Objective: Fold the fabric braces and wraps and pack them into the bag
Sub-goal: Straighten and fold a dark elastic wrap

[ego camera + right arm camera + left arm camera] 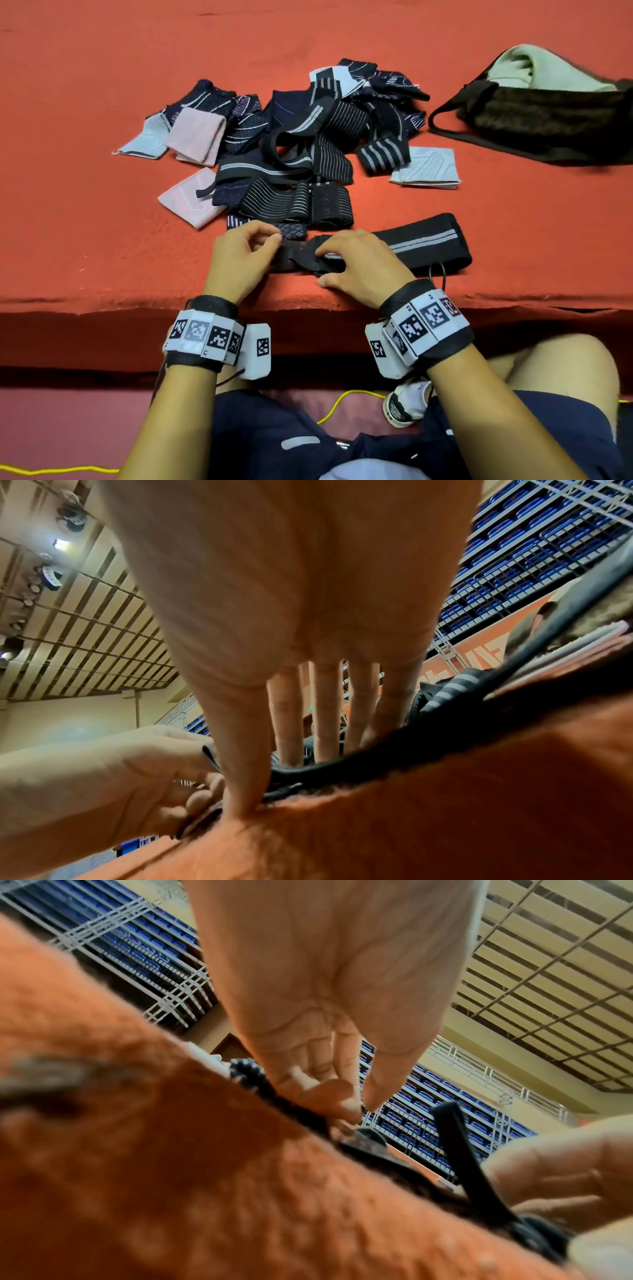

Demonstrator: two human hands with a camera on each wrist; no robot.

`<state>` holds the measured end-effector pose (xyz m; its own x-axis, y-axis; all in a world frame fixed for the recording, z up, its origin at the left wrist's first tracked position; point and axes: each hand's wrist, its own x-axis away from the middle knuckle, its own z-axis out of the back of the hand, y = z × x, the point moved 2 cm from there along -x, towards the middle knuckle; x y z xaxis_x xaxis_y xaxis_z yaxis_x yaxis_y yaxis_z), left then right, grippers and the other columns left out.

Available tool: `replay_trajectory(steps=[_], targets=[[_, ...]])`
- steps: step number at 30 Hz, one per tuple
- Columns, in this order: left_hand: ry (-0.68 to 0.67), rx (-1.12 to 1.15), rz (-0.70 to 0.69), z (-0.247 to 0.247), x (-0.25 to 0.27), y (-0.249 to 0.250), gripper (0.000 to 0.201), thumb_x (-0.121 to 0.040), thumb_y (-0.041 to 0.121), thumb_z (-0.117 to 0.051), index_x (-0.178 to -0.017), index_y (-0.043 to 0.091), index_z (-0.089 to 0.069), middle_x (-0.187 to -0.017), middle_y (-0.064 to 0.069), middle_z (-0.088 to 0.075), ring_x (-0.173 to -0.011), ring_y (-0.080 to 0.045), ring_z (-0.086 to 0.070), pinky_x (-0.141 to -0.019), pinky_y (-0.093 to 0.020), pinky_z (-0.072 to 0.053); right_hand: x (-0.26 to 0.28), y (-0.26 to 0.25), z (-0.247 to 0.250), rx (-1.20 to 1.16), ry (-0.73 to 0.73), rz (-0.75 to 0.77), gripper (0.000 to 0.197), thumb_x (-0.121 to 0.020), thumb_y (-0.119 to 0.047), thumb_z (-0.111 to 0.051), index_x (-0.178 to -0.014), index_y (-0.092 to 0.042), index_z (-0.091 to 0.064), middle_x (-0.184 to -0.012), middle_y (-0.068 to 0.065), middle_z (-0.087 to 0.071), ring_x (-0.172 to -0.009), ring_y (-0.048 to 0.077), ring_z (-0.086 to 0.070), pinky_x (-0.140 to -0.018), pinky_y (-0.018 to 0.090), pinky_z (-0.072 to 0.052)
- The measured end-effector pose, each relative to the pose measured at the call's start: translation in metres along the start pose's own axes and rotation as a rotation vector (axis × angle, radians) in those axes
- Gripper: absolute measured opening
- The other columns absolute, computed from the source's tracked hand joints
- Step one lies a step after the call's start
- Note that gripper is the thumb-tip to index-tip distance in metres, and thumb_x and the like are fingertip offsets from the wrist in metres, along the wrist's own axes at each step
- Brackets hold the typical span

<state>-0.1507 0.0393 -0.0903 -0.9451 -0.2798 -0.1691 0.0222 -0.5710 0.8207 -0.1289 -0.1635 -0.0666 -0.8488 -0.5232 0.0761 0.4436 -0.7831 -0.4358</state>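
Note:
A long black wrap with a grey stripe (424,241) lies along the front of the red-covered table (85,222). My left hand (274,240) pinches its left end between thumb and forefinger; the left wrist view shows those fingertips (346,1096) meeting on dark fabric. My right hand (323,267) presses straight fingers (325,710) onto the wrap's (394,750) folded middle, thumb down at its near edge. The dark bag (548,113) lies open at the far right, something pale inside it.
A loose pile of black, navy, pink and white braces (301,147) lies just beyond my hands. A white folded brace (424,168) sits right of it. The table's front edge (102,305) runs right under my wrists. A yellow cable (339,407) lies on the floor.

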Motion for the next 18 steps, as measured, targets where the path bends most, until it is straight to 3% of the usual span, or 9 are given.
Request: replay_trajectory(steps=[3, 5, 7, 10, 16, 18], targets=[[-0.017, -0.063, 0.043, 0.005, 0.0, -0.005, 0.002, -0.089, 0.022, -0.069, -0.089, 0.022, -0.071, -0.072, 0.0, -0.07, -0.062, -0.017, -0.068, -0.068, -0.038, -0.06, -0.001, -0.001, 0.0, -0.025, 0.029, -0.002, 0.041, -0.081, -0.037, -0.078, -0.119, -0.026, -0.068, -0.122, -0.002, -0.065, -0.117, 0.022, -0.055, -0.096, 0.035, -0.045], [-0.063, -0.136, 0.015, 0.003, 0.001, -0.002, 0.009, -0.089, 0.026, -0.07, -0.096, 0.021, -0.07, -0.075, 0.002, -0.069, -0.064, -0.015, -0.065, -0.071, -0.034, -0.058, -0.001, -0.003, 0.001, -0.008, 0.039, 0.0, 0.039, -0.082, -0.035, -0.078, -0.119, -0.026, -0.069, -0.12, -0.002, -0.068, -0.115, 0.021, -0.058, -0.093, 0.032, -0.044], [-0.09, -0.212, -0.025, 0.001, 0.001, 0.001, 0.017, -0.088, 0.029, -0.071, -0.103, 0.021, -0.069, -0.084, 0.004, -0.067, -0.067, -0.011, -0.061, -0.074, -0.03, -0.054, -0.001, -0.004, 0.002, -0.013, 0.043, -0.002, 0.037, -0.083, -0.035, -0.077, -0.119, -0.028, -0.069, -0.118, -0.002, -0.07, -0.113, 0.021, -0.06, -0.091, 0.031, -0.044], [-0.107, -0.264, -0.051, 0.0, 0.001, 0.004, 0.026, -0.085, 0.029, -0.073, -0.109, 0.022, -0.066, -0.103, 0.001, -0.057, -0.069, -0.009, -0.063, -0.08, -0.033, -0.054, -0.002, -0.008, 0.0, -0.056, 0.052, -0.006, 0.035, -0.082, -0.033, -0.078, -0.116, -0.029, -0.07, -0.114, -0.003, -0.071, -0.11, 0.02, -0.061, -0.091, 0.031, -0.045], [-0.194, -0.27, -0.073, -0.006, 0.012, 0.005, 0.056, -0.076, 0.027, -0.078, -0.126, 0.027, -0.056, -0.118, 0.002, -0.042, -0.098, -0.016, -0.056, -0.093, -0.037, -0.051, -0.003, -0.003, -0.008, -0.094, 0.134, -0.032, 0.018, -0.091, -0.019, -0.066, -0.106, -0.019, -0.074, -0.113, 0.0, -0.066, -0.107, 0.024, -0.061, -0.095, 0.037, -0.049], [-0.178, -0.204, -0.061, -0.006, 0.012, 0.006, 0.056, -0.076, 0.023, -0.08, -0.126, 0.028, -0.055, -0.12, 0.001, -0.043, -0.1, -0.016, -0.057, -0.091, -0.034, -0.052, -0.004, -0.002, -0.011, -0.078, 0.141, -0.058, 0.02, -0.092, -0.015, -0.063, -0.106, -0.018, -0.076, -0.116, 0.002, -0.066, -0.109, 0.024, -0.061, -0.097, 0.036, -0.048]])
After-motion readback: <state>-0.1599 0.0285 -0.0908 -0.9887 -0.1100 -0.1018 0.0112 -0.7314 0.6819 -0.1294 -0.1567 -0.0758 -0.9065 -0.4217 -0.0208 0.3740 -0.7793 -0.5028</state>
